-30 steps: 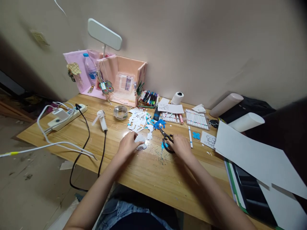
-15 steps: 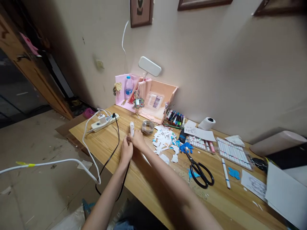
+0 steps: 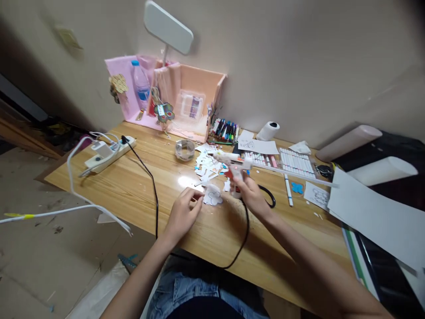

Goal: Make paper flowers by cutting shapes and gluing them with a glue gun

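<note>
A white hot glue gun [image 3: 237, 166] is in my right hand [image 3: 250, 195], its nozzle pointing left and a long glue stick sticking out at its back. Its black cord hangs down from the grip. My left hand [image 3: 186, 210] pinches the left edge of a small white paper [image 3: 213, 196] with a flower outline, just above the wooden table [image 3: 133, 190]. White paper scraps [image 3: 207, 164] lie behind that paper. The glue gun and my right hand partly cover black scissors [image 3: 269, 195].
A power strip [image 3: 109, 155] with cables sits at the table's left end. Behind are a tape roll [image 3: 184, 150], a pink box organizer [image 3: 202, 79] and markers [image 3: 226, 130]. More markers, a blue flower shape [image 3: 297, 188] and paper sheets [image 3: 372, 208] lie to the right.
My hands were together near the tape roll and are now apart. My right hand has moved right with the glue gun raised; my left now holds the flower paper. The view has shifted closer over the table.
</note>
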`<state>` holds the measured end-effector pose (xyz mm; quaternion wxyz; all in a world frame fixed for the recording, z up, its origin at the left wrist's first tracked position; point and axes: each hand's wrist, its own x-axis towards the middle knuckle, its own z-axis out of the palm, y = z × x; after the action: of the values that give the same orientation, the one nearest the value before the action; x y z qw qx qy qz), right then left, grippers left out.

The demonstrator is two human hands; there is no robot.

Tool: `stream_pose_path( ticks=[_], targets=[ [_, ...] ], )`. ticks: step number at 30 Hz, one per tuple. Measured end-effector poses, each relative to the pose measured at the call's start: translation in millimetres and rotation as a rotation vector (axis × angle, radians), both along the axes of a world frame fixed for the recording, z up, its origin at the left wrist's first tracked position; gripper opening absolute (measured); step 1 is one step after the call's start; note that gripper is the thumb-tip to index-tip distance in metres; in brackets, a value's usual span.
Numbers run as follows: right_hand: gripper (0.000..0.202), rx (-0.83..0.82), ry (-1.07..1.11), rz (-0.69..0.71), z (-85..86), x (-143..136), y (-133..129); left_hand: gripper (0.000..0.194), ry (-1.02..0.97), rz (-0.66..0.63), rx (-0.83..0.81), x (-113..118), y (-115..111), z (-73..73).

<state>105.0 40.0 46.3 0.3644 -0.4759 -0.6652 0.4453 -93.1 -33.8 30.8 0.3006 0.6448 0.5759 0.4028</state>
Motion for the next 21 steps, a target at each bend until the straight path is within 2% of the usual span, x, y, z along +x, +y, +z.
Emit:
stream_pose_path(
  ticks=[2,4,9,14,21],
  targets=[
    [0.030,-0.082,0.010,-0.040,-11.7,35,-11,0.009,0.107,-0.125,-0.044,16,9,-7.8],
    [0.031,-0.134,0.011,-0.062,-24.2,58,-21,0.007,0.216,-0.180,-0.069,31,19,-15.4],
    [0.032,-0.243,0.019,-0.096,-43.7,78,-42,0.006,0.407,-0.180,-0.074,52,34,-21.0],
    [0.033,-0.321,-0.007,-0.112,-43.6,86,-55,0.007,0.521,-0.187,-0.066,57,35,-20.1],
    [0.035,-0.319,-0.160,-0.115,-29.9,91,-62,0.011,0.678,-0.124,-0.048,70,33,-18.3]
  ],
)
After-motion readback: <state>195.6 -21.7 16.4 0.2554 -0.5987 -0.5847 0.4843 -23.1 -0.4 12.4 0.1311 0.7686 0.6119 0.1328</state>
